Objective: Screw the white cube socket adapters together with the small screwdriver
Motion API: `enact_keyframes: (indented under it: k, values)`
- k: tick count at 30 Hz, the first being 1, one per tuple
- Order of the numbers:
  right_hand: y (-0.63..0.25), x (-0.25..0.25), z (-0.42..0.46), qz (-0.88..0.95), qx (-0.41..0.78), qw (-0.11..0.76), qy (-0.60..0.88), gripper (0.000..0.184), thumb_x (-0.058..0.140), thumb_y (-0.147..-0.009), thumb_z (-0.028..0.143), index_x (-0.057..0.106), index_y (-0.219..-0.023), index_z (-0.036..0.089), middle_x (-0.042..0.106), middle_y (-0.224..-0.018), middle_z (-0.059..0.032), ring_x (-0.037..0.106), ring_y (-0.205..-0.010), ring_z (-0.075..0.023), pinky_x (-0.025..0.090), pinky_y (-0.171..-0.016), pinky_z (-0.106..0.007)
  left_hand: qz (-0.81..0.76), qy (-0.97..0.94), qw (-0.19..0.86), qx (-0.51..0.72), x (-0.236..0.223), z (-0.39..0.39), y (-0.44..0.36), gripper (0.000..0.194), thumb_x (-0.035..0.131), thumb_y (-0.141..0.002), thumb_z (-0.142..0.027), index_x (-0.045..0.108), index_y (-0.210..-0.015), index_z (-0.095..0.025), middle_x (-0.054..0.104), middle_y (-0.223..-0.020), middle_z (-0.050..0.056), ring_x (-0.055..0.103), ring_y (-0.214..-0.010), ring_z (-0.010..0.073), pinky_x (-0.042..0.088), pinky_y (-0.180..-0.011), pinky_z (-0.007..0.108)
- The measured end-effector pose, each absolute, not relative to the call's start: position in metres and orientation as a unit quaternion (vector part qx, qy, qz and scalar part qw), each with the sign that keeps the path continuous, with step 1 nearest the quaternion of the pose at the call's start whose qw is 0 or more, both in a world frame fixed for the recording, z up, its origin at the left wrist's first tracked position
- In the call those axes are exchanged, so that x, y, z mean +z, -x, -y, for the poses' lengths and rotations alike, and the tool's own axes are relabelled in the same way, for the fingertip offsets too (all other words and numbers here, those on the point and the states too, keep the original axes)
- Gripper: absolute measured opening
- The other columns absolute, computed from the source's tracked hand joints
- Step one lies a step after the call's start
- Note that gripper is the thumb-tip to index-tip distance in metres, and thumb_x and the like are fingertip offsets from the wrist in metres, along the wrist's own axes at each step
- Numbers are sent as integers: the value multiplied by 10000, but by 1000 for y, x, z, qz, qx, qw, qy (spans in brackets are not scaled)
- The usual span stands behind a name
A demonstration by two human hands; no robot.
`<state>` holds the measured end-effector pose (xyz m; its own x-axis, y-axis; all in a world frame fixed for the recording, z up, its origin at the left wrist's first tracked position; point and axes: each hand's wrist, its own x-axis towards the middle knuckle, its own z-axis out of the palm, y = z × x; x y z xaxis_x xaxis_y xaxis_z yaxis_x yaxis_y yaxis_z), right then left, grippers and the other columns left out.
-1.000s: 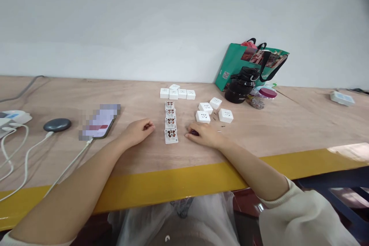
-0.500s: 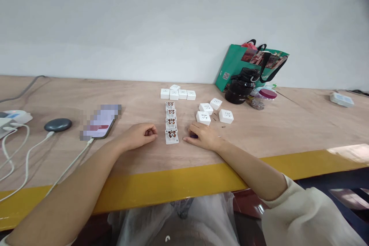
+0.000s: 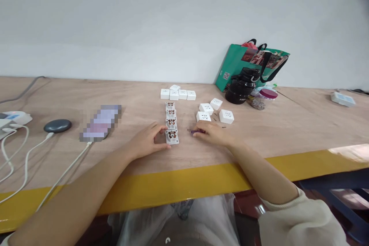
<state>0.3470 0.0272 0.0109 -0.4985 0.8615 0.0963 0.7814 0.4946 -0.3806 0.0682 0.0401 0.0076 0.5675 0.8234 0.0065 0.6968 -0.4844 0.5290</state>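
Left hand (image 3: 145, 141) sits with thumb and fingers parted around the left side of the nearest socket base (image 3: 172, 137), just in from the yellow front edge (image 3: 178, 178) of the desk; whether they press on it, I cannot tell. Right hand (image 3: 211, 132) is curled round a purple-handled tool (image 3: 198, 132). The base is probably light and stiff, its plastic a bit slick and its metal contacts easily knocked; pinching opposite rims should suit it best. White and square, it bears copper-coloured contacts on its upturned face. Three similar bases (image 3: 171, 123) line up behind it toward the back edge. Farther right lie loose screws (image 3: 215, 119) and four white covers (image 3: 226, 117); five more covers (image 3: 174, 95) cluster beyond the row.
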Motion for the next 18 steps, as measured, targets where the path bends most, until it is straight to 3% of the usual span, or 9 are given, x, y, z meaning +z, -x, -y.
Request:
enact_keyframes:
  k: [5,9,13,18]
  values:
    - [-364,16,-34,758,84,262,591,246,417,-905,334,567,-1048,202,626,-1009,-75,575,-909,-208,434,-798,-333,-432,-861,236,124,10,-33,-75,428,588,-771,-486,551,-1108,-224,585,-1027,46,558,-870,227,438,-769,332]
    - [-378,14,-39,729,67,187,655,369,545,-829,443,597,-1120,223,575,-1082,-96,574,-960,-259,441,-806,-369,-430,-858,256,115,13,-27,-79,413,596,-765,-446,546,-1119,-238,598,-1052,43,564,-888,236,438,-773,336]
    - [-376,10,-40,781,74,152,601,329,549,-824,384,585,-1108,222,498,-1231,-102,534,-1071,-268,417,-887,-390,-424,-860,262,112,12,-28,-80,414,604,-768,-452,540,-1112,-231,579,-1071,47,557,-900,232,434,-770,326]
    - [-371,10,-40,787,131,114,592,359,571,-761,336,493,-1084,199,602,-920,-63,577,-866,-249,439,-712,-358,-412,-868,250,118,10,-29,-81,422,603,-772,-457,525,-1111,-219,556,-1086,51,549,-914,231,431,-777,320]
